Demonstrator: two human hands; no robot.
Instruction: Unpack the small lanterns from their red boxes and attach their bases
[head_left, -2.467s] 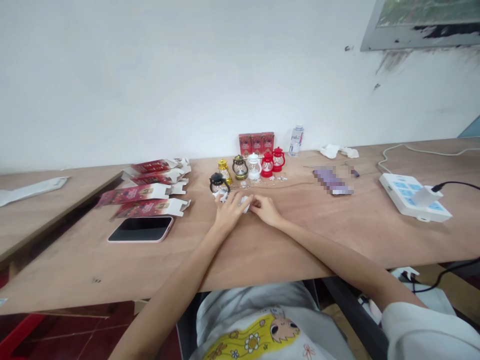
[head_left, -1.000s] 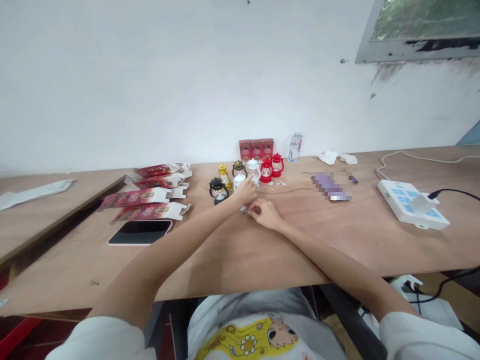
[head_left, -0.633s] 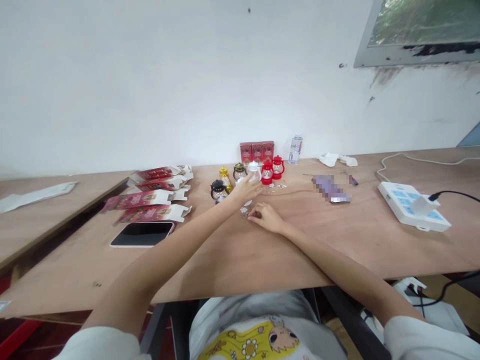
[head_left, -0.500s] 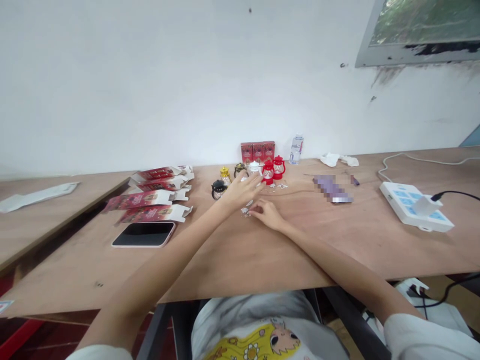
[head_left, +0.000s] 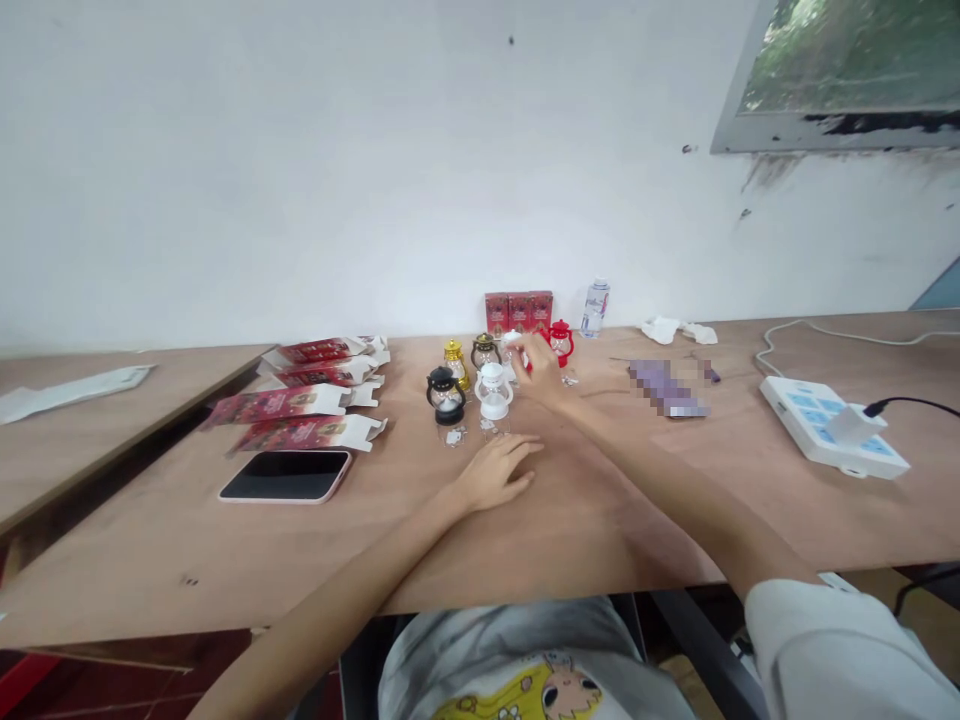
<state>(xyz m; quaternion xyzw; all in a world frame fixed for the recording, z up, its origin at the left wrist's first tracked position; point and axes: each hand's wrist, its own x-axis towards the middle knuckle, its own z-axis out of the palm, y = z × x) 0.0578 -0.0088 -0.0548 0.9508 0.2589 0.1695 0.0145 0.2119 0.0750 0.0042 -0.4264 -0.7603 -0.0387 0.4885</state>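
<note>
My right hand (head_left: 537,368) reaches to the row of small lanterns at the back of the table. Its fingers curl round a red lantern (head_left: 527,362), mostly hidden by them. A second red lantern (head_left: 561,341) stands just right of the hand. A gold lantern (head_left: 454,361) and a dark bronze lantern (head_left: 485,351) stand to its left. In front of them, a black lantern (head_left: 445,394) and a white lantern (head_left: 493,392) stand side by side. My left hand (head_left: 496,470) lies flat and open on the table (head_left: 585,520), just in front of the white lantern.
Several flat red cartons (head_left: 300,405) and a dark phone (head_left: 286,476) lie to the left. Three red boxes (head_left: 518,310) and a water bottle (head_left: 595,306) stand by the wall. A white power strip (head_left: 831,424) with a cable sits at the right.
My left hand set a white lantern beside the black one and pulled back flat onto the table. My right hand left the table in front and reached to the red lantern.
</note>
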